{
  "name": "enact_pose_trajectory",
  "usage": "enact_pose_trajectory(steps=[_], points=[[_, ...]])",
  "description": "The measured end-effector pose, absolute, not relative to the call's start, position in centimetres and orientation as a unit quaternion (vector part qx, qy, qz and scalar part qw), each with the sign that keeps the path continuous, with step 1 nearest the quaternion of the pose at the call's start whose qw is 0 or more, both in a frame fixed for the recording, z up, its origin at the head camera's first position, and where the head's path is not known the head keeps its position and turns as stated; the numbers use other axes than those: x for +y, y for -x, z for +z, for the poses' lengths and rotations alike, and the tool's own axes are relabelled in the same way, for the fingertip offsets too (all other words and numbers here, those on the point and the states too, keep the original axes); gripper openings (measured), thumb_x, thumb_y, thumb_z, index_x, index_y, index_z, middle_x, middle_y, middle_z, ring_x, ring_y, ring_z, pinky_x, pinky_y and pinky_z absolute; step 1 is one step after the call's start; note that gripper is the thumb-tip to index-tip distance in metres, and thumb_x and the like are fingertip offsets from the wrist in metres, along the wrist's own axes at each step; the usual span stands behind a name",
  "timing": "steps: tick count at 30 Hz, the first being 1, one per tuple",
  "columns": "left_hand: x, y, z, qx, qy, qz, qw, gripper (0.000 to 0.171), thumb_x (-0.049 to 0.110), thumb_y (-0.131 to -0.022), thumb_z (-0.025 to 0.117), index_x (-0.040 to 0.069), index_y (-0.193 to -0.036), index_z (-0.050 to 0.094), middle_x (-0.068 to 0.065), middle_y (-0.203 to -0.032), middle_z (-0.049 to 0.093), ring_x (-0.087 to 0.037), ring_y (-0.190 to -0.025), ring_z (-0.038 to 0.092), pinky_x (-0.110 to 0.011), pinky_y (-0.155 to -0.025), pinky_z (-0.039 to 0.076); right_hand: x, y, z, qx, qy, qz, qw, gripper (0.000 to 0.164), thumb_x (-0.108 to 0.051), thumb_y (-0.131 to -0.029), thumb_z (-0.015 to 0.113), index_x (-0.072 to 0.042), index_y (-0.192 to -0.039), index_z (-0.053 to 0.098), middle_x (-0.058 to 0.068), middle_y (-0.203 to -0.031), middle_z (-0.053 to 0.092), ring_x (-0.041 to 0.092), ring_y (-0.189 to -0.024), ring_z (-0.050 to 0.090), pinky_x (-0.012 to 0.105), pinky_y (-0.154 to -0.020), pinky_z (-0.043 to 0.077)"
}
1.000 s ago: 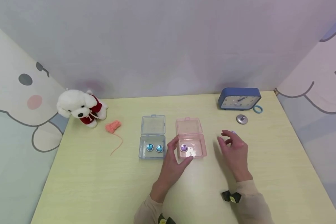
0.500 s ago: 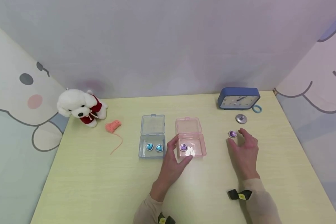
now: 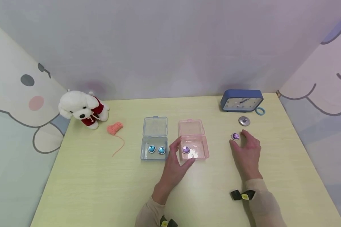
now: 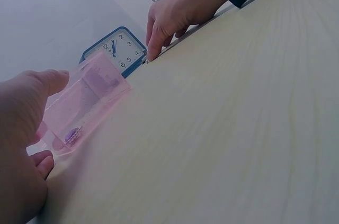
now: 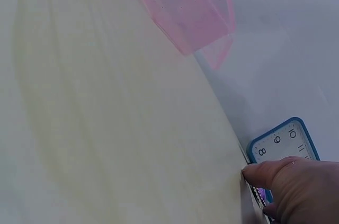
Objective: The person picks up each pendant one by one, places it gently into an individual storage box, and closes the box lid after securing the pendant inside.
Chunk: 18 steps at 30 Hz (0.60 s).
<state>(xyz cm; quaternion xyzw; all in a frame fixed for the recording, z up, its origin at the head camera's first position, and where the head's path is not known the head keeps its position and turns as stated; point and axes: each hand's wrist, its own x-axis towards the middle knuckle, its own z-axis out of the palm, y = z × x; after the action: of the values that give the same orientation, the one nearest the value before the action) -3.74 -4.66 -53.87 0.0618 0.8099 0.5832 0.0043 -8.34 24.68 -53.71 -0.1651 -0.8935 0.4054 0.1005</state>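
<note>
My left hand (image 3: 174, 167) holds the front left corner of the open pink plastic box (image 3: 206, 151), fingers on its left side and thumb at the front edge. In the box lies a purple heart-shaped gem (image 3: 186, 149) with a beaded rim. A second purple heart-shaped gem (image 3: 235, 136) is on the table to the right, between the thumb and forefinger of my right hand (image 3: 248, 154); in the right wrist view my fingers partly hide this gem (image 5: 259, 195). Left of the pink box, an open blue box (image 3: 154, 159) holds two blue heart-shaped gems (image 3: 152, 149).
Behind the right hand are a round silver lid-like piece (image 3: 244, 121), a blue clock (image 3: 241, 101) and a light blue ring (image 3: 260, 111). To the left, a white plush dog (image 3: 76, 105) sits beside a coral knitted piece (image 3: 115, 128) with a trailing thread.
My right hand has moved right from beside the pink box and come down around the loose purple gem, where it stays. The left hand keeps its place at the pink box.
</note>
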Motion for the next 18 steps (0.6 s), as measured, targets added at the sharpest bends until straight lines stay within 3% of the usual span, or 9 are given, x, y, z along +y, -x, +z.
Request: enact_pose_trajectory(steps=[18], points=[[-4.60, 3.75, -53.75, 0.814, -0.061, 0.578, 0.004, 0.087, 0.035, -0.094, 0.080, 0.025, -0.163, 0.026, 0.003, -0.165, 0.040, -0.031, -0.150, 0.044, -0.065, -0.118, 0.036, 24.14, 8.76, -54.24, -0.884, 0.151, 0.424, 0.125, 0.046, -0.022, -0.098, 0.075, -0.003, -0.139, 0.065, 0.018, -0.135, 0.067, 0.037, -0.130, 0.050, 0.056, -0.114, 0.035]])
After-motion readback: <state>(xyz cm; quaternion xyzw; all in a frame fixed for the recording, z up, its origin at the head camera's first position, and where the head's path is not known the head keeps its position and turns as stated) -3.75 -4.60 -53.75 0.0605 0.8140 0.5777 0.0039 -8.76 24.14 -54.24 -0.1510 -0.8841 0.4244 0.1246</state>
